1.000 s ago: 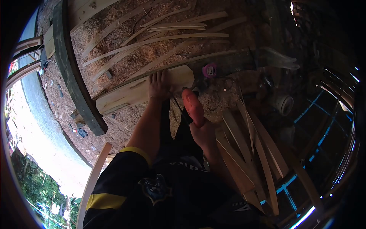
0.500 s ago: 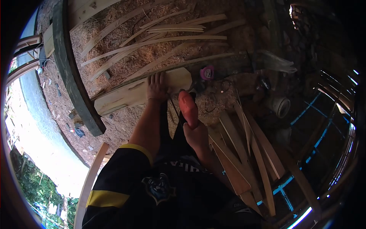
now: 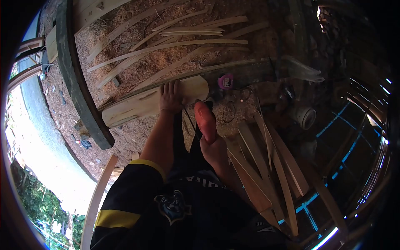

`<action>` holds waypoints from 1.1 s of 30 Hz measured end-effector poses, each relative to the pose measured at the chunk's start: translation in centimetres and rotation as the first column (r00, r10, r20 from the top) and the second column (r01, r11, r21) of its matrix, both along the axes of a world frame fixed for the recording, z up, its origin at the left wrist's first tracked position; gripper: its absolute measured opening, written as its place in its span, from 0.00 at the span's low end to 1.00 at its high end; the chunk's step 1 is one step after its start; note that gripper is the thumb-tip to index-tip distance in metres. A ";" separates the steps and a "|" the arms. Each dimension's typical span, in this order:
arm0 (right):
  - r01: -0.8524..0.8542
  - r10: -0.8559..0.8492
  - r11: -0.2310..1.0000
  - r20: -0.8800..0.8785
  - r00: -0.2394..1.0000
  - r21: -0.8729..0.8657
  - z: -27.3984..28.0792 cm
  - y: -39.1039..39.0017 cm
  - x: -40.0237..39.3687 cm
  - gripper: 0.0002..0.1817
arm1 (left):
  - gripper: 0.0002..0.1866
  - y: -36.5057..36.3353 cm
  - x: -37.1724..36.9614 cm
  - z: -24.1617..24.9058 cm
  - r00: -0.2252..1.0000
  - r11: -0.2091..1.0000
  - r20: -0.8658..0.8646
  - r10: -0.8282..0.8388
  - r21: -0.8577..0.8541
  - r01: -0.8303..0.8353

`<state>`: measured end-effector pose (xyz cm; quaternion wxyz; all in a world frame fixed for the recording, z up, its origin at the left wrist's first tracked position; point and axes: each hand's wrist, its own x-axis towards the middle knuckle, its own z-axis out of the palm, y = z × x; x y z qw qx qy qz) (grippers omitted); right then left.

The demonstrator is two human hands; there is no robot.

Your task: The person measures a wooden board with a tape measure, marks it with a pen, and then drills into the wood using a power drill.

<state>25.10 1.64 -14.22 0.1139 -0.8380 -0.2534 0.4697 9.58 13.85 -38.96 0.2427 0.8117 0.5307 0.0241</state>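
My left hand [image 3: 169,96] lies on a pale wooden board [image 3: 141,105], its fingers spread a little over the top face. The board rests along a long dark beam, and its cut end is to the right of the hand. Wrapped round the rear of a red power tool [image 3: 206,118] is my right hand [image 3: 213,149]. The tool's dark front end is close to the board's lower right edge; whether it touches cannot be made out. A dark cord runs between the tool and my left wrist. A pink round object [image 3: 226,81] sits on the beam beyond the board's end.
Thin wooden strips [image 3: 183,43] lie on shavings ahead. A thick dark beam [image 3: 79,79] crosses at the left. More planks [image 3: 266,166] are piled at the lower right, near a white bucket [image 3: 306,117]. Clear plastic [image 3: 302,68] lies on the beam's right end.
The view has shifted slightly. The pink object looks rounder and turned. Both hands keep nearly the same places, with the tool still in my right hand.
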 end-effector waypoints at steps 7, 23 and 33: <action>-0.016 0.016 1.000 0.007 1.000 0.012 1.0 1.1 -0.2 0.17 | 0.52 0.1 0.0 0.1 1.000 1.000 0.022 0.004 0.025 -0.005; 0.048 -0.048 0.999 -0.014 0.999 -0.011 1.2 1.3 -1.2 0.19 | 0.52 0.3 0.1 0.2 1.000 0.999 0.003 0.001 -0.045 -0.001; 0.066 -0.066 0.997 -0.018 0.998 -0.034 1.2 1.7 -1.5 0.18 | 0.51 0.4 0.2 0.6 1.000 1.000 -0.002 -0.007 -0.021 0.007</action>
